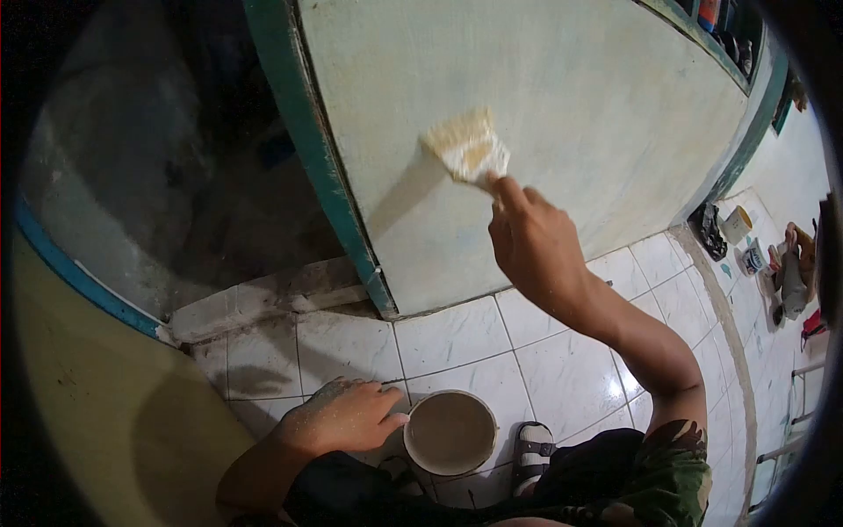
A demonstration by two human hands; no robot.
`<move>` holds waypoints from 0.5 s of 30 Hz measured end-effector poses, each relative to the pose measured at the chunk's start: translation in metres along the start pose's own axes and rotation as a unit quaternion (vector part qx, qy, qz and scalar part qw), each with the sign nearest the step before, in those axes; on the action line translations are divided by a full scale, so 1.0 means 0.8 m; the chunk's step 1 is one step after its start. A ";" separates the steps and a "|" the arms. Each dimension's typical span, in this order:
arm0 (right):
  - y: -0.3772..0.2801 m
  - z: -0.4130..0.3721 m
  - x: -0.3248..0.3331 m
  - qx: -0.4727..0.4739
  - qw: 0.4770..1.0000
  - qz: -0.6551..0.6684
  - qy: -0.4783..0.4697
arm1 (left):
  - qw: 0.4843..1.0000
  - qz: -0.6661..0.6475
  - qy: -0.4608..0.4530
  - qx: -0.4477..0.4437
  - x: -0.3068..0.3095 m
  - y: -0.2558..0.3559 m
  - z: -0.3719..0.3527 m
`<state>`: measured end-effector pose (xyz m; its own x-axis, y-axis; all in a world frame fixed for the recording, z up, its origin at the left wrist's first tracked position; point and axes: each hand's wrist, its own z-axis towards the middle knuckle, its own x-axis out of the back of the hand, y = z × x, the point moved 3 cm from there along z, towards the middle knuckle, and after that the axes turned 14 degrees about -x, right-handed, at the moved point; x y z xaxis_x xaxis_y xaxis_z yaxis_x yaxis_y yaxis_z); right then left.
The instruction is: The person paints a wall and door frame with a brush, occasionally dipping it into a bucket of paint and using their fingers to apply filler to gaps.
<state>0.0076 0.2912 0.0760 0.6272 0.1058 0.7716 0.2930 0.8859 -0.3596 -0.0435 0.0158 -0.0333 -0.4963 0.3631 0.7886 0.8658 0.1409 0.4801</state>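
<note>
Head view: right hand (531,241), fingers clamped on the brush (465,147), presses the pale, paint-loaded bristles against the light green wall panel (597,97). Left hand (347,415) rests on the white tile floor (571,378), fingers loose and unclenched, thumb touching the paint bucket (494,430) rim.

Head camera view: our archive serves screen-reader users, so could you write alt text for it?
A person's right hand presses a wide paintbrush against a pale wall panel. Their left hand rests on the white tiled floor, thumb at the rim of a round tub of greyish liquid.
</note>
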 end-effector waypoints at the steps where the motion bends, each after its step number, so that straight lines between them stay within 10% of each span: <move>1: 0.010 -0.009 -0.005 0.001 1.000 0.007 -0.022 | 1.000 0.002 0.003 -0.007 -0.003 -0.003 0.001; 7: 0.055 -0.028 0.007 -0.085 0.975 -0.019 -0.205 | 0.999 0.028 0.012 -0.023 0.002 0.004 0.004; 15: 0.072 0.054 0.077 -0.100 0.988 0.002 -0.118 | 0.999 0.006 0.012 -0.031 -0.005 -0.002 0.017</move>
<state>0.0319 0.3686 0.1259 0.4502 0.2321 0.8623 0.4427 0.7806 -0.4412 -0.0416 0.0268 -0.0427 -0.4878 0.3414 0.8034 0.8667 0.0793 0.4925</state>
